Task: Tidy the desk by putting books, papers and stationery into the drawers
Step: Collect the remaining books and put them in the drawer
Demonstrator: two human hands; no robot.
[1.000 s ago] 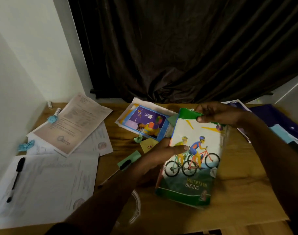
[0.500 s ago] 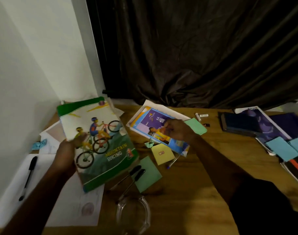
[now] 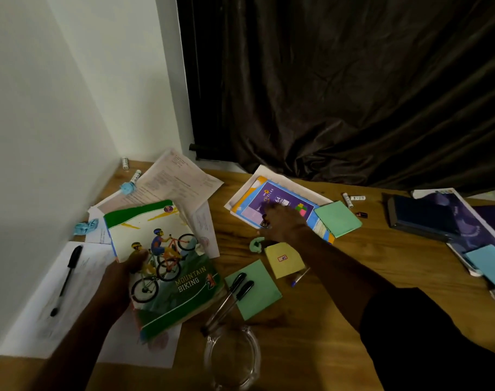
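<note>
Hands apart: left hand point(image 3: 122, 275) grips the cycling book point(image 3: 167, 266) (thumb on cover); right hand point(image 3: 283, 224) on purple notebook point(image 3: 277, 198), fingers unclear.

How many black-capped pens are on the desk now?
3. One pen lies on the white sheet at the left; two pens lie side by side across the near green pad. More may hide under papers.
</note>
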